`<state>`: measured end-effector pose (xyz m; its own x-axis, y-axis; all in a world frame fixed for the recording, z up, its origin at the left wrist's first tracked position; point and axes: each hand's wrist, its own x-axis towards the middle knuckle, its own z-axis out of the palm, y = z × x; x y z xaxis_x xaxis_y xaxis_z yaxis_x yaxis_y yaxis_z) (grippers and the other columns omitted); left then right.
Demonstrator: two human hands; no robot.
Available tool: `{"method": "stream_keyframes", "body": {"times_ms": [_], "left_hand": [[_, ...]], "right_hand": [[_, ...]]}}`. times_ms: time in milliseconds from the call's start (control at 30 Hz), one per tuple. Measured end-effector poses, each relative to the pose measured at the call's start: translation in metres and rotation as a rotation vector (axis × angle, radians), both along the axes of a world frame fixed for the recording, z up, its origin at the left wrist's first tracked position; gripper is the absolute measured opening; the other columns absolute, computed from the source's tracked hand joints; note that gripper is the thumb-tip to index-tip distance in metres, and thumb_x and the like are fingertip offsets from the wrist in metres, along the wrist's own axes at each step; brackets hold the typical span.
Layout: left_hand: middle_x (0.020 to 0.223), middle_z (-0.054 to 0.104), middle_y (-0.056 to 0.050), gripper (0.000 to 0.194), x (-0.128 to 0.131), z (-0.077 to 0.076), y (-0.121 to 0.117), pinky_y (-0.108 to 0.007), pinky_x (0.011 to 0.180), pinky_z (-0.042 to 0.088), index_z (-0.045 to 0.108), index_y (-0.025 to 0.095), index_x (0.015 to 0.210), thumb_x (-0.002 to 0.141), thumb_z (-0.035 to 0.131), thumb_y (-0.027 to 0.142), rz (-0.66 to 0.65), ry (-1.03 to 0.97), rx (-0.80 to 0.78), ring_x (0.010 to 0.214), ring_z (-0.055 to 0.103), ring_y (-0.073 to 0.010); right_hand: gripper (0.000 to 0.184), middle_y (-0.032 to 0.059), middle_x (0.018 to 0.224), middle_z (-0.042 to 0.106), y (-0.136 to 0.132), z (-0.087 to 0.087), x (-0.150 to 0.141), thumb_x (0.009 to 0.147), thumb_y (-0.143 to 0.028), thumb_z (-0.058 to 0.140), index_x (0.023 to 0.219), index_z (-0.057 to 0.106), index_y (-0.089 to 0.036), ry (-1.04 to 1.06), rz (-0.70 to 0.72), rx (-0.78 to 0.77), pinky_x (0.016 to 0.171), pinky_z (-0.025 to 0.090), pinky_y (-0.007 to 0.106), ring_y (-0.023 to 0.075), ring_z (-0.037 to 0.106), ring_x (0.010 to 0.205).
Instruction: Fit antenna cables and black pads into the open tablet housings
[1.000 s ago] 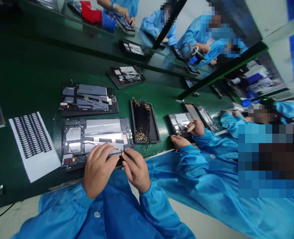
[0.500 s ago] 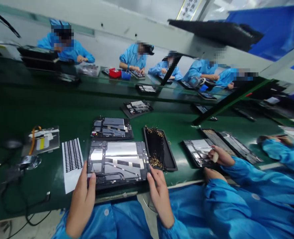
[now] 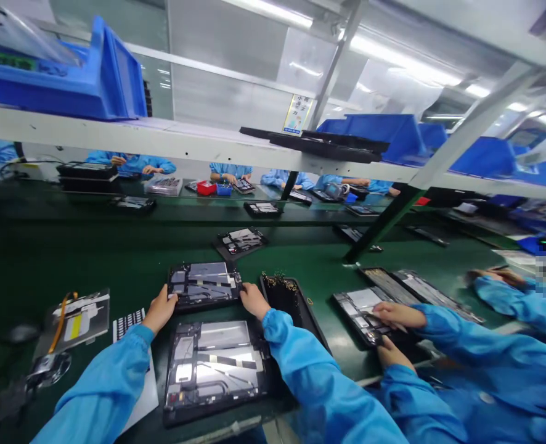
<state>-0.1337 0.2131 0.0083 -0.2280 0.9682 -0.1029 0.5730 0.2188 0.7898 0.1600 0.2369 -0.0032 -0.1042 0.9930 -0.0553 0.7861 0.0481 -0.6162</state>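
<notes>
An opened tablet point(image 3: 203, 282) with its inner parts exposed is between my two hands, beyond a second one. My left hand point(image 3: 161, 310) grips its left end, thumb on top. At the right end, my right hand point(image 3: 254, 300) closes on the edge, its fingertips partly hidden. Nearer to me a larger-looking opened tablet point(image 3: 217, 364) lies on the bench, silver batteries and black tapes showing; neither hand touches it. A black tray point(image 3: 317, 320) with small gold-coloured pieces stands to the right, partly behind my right sleeve. A white label sheet point(image 3: 146, 394) lies under my left forearm.
On the right, a co-worker's hands point(image 3: 395, 314) work on another opened tablet point(image 3: 358, 305). A further tablet point(image 3: 241, 242) lies farther back. At left are a panel with an orange flex cable point(image 3: 63, 317) and dark cables. A white shelf point(image 3: 199, 139) with blue bins crosses above.
My hands have let go of the nearer tablet, which now lies on the bench, and have reached forward to grip the one behind it. The camera view has tilted up.
</notes>
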Motion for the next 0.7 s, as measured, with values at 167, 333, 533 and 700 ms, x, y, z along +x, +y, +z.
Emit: {"method": "stream_keyframes", "body": {"times_ms": [167,333,533,700], "left_hand": [[0.143,0.055,-0.018,0.062,-0.011,-0.007,-0.008,-0.045,0.114,0.039,0.052,0.01,0.139,0.083,0.051,0.039,0.009,0.01,-0.039,0.137,0.048,-0.0315],[0.159,0.035,-0.015,0.07,0.017,0.022,-0.007,-0.044,0.124,0.02,0.044,0.012,0.146,0.086,0.05,0.048,-0.037,0.031,0.149,0.151,0.025,-0.0282],[0.152,0.046,-0.009,0.048,0.08,0.053,0.061,-0.039,0.116,0.037,0.055,0.024,0.135,0.091,0.056,0.04,-0.151,-0.212,0.176,0.138,0.046,-0.0238],[0.126,0.061,-0.011,0.039,0.098,0.026,0.172,-0.046,0.092,0.054,0.058,0.017,0.125,0.093,0.061,0.039,-0.005,-0.228,-0.013,0.11,0.062,-0.0238]], "right_hand": [[0.029,0.0069,0.115,0.065,0.019,-0.003,0.024,0.097,-0.036,0.061,0.118,0.062,-0.016,-0.043,0.092,-0.227,0.084,0.058,0.039,0.0189,0.066,0.097],[0.03,0.0064,0.118,0.064,0.104,0.022,0.055,0.096,-0.038,0.062,0.118,0.063,-0.016,-0.081,0.074,-0.252,0.086,0.057,0.04,0.0212,0.065,0.101],[0.035,0.0094,0.128,0.06,0.223,0.044,0.097,0.097,-0.037,0.061,0.126,0.058,-0.018,-0.13,-0.193,-0.09,0.092,0.055,0.044,0.0225,0.062,0.109],[0.036,0.0092,0.127,0.06,0.276,0.02,0.11,0.097,-0.037,0.062,0.126,0.058,-0.017,-0.062,-0.282,-0.084,0.091,0.055,0.044,0.0228,0.063,0.108]]}}
